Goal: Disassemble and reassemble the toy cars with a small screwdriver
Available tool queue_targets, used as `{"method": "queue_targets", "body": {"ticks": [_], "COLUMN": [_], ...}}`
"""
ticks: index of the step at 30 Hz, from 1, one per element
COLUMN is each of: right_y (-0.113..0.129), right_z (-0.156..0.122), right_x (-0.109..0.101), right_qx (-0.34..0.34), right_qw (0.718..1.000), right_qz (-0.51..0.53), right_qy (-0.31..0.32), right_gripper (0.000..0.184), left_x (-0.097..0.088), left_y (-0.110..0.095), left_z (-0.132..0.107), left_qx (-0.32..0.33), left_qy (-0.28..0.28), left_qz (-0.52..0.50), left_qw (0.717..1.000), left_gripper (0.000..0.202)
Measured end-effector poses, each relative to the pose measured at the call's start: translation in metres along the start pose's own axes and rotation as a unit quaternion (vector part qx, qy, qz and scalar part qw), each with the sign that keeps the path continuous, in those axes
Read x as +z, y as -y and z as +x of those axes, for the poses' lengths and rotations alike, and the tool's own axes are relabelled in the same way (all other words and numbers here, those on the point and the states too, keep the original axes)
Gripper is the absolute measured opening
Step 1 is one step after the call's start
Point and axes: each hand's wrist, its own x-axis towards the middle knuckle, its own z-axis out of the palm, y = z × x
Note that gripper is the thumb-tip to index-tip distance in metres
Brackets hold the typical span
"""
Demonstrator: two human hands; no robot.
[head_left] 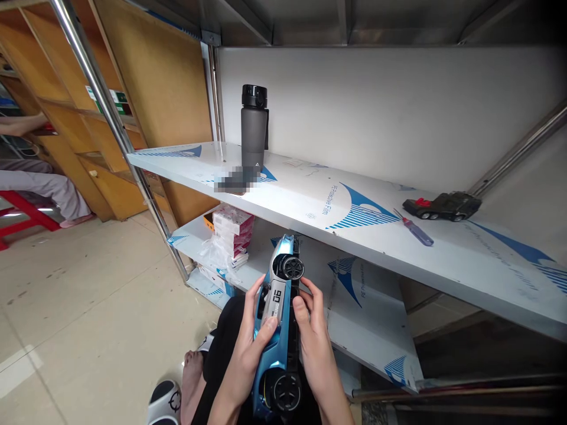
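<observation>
Blue metallic paint covers the toy car (283,307), which sits between both hands just above the person's lap, its length running away from the person. The left hand (245,354) is curled around the car's near side, with its fingers (259,292) rising along the edge and the heel of the thumb pressing against a grey panel (271,307) marked with white characters. The right hand (312,333) is partly closed on the opposite side, its fingertips (305,289) resting against the car's edge. Both hands have firm hold of it. One black wheel (292,267) shows just beyond the hands and another (286,392) just below them.

Black trousers (225,336) cover the lap, and a bare foot (191,378) rests beside a black-and-white slipper (163,401) on the tile floor (88,295).

Past the hands, a lower steel shelf (354,319) holds a stack of boxes (233,233) beside clear plastic (215,251). The upper steel shelf (363,218) carries a grey bottle (253,133) with a black lid, a blurred patch (237,180), a blue-handled screwdriver (414,229) and a dark toy truck (443,206).

Further left, a co-worker's leg (39,189) in grey trousers is by a red stool (26,212).
</observation>
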Motion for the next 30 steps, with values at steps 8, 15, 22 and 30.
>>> {"method": "queue_targets", "body": {"ticks": [8,15,22,30], "right_y": [-0.002,0.003,0.006,0.008], "right_z": [0.003,0.002,-0.002,-0.006], "right_x": [-0.007,-0.016,-0.012,-0.007], "right_qx": [0.012,0.015,0.007,-0.019], "right_qw": [1.0,0.996,0.995,0.991], "right_qz": [-0.001,0.032,0.074,0.095], "right_qy": [0.028,0.086,0.071,0.094], "right_gripper": [0.071,0.074,0.072,0.067], "left_x": [-0.002,-0.01,-0.01,-0.011], "left_y": [0.003,0.017,0.008,-0.007], "left_z": [0.003,0.007,0.004,-0.002], "left_qx": [-0.028,-0.036,-0.04,0.012], "left_qy": [0.015,-0.024,-0.009,0.01], "left_qz": [-0.022,-0.024,-0.037,0.035], "left_qw": [0.999,0.999,0.998,0.999], "left_gripper": [0.074,0.071,0.074,0.074]}}
